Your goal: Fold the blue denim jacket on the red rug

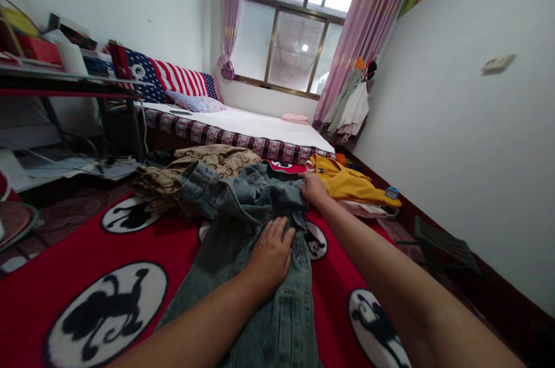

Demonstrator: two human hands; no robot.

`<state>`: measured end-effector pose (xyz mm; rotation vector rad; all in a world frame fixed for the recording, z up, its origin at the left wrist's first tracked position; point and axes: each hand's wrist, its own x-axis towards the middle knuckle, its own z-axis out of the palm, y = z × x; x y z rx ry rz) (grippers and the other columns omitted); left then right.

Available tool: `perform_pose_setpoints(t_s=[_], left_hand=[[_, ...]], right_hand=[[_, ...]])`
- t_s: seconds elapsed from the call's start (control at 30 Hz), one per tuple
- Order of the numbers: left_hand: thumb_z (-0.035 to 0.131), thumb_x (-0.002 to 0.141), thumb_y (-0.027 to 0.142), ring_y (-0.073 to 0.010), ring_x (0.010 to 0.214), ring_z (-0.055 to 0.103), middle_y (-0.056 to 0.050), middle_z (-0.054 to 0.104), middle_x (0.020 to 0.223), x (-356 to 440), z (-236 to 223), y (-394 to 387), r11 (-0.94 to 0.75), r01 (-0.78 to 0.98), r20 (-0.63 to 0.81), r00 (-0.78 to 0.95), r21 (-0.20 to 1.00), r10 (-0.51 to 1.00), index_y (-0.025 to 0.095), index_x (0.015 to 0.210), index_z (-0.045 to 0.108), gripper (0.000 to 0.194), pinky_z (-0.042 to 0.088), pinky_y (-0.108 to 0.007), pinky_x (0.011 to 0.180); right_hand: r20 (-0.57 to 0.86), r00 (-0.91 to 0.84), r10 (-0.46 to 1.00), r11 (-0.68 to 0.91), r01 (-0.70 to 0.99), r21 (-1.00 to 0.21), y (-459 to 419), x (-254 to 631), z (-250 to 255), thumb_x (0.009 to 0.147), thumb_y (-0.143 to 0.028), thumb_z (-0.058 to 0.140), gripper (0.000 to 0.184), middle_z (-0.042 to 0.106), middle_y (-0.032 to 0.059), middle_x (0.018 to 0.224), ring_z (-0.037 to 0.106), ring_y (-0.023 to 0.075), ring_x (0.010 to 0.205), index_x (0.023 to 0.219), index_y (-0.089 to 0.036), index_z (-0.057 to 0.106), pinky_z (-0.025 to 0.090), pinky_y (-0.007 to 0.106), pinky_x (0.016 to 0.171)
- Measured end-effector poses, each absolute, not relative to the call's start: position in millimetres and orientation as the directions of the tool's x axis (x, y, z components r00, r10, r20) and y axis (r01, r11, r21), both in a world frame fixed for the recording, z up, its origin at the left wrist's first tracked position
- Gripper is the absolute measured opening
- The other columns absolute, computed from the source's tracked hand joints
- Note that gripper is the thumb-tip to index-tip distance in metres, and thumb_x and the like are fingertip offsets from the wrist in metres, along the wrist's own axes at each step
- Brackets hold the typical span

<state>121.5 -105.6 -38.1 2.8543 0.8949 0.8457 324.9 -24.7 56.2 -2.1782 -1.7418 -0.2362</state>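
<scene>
A pair of faded blue-grey jeans [286,304] lies lengthwise before me, legs toward me and the upper part bunched up. My left hand [271,249] rests flat on them just below the bunched denim, fingers stretched forward. At the far right edge of the upper part, my right hand [314,187] has its fingers curled round the denim; the fingertips are partly hidden. Beneath is a red blanket [182,246] with white circles and black figures. A brown patterned garment [217,159] is heaped behind the jeans on the left, and a yellow garment [347,180] lies to the right.
A bed [247,122] with a white sheet stands under the window. A cluttered desk [69,81] is on the left, a round stool [17,223] nearer. On the right are a dark folding stool [446,243] and hanging clothes [353,107] by the wall.
</scene>
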Motion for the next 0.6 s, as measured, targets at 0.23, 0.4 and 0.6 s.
perform_pose_setpoints(t_s=[0.23, 0.4, 0.6], left_hand=[[0.048, 0.086, 0.013, -0.0341, 0.139, 0.039, -0.021, 0.043, 0.148, 121.6, -34.4, -108.1, -0.834, 0.513, 0.422, 0.723, 0.204, 0.548, 0.010, 0.135, 0.054, 0.049, 0.033, -0.052, 0.116], [0.046, 0.086, 0.008, -0.0338, 0.144, 0.029, -0.019, 0.027, 0.158, 120.4, -33.0, -110.7, -0.841, 0.480, 0.426, 0.726, 0.250, 0.540, 0.019, 0.146, 0.041, 0.062, 0.030, -0.054, 0.116], [0.049, 0.081, 0.004, -0.0334, 0.149, 0.011, -0.011, 0.012, 0.163, 118.9, -36.3, -112.1, -0.879, 0.394, 0.441, 0.761, 0.268, 0.475, 0.032, 0.152, 0.026, 0.080, 0.026, -0.056, 0.117]], right_hand=[[0.130, 0.081, 0.988, -0.082, 0.997, -0.002, -12.1, 321.9, 53.5, 0.073, -0.006, 0.066, 0.035, 0.066, 0.0060, 0.120, 0.063, 0.0216, 0.107, 0.100, -0.025, 0.077, 0.045, 0.027, 0.091], [0.209, 0.076, 0.975, -0.090, 0.994, 0.055, -20.0, 316.9, 64.4, 0.087, -0.006, 0.054, 0.024, 0.069, 0.0103, 0.110, 0.064, 0.0144, 0.102, 0.095, -0.012, 0.075, 0.042, 0.021, 0.090], [0.353, 0.211, 0.912, -0.260, 0.961, 0.096, 7.1, 334.5, 101.6, 0.087, -0.005, 0.046, 0.035, 0.068, 0.0186, 0.115, 0.063, 0.0256, 0.108, 0.111, -0.009, 0.071, 0.046, 0.031, 0.092]])
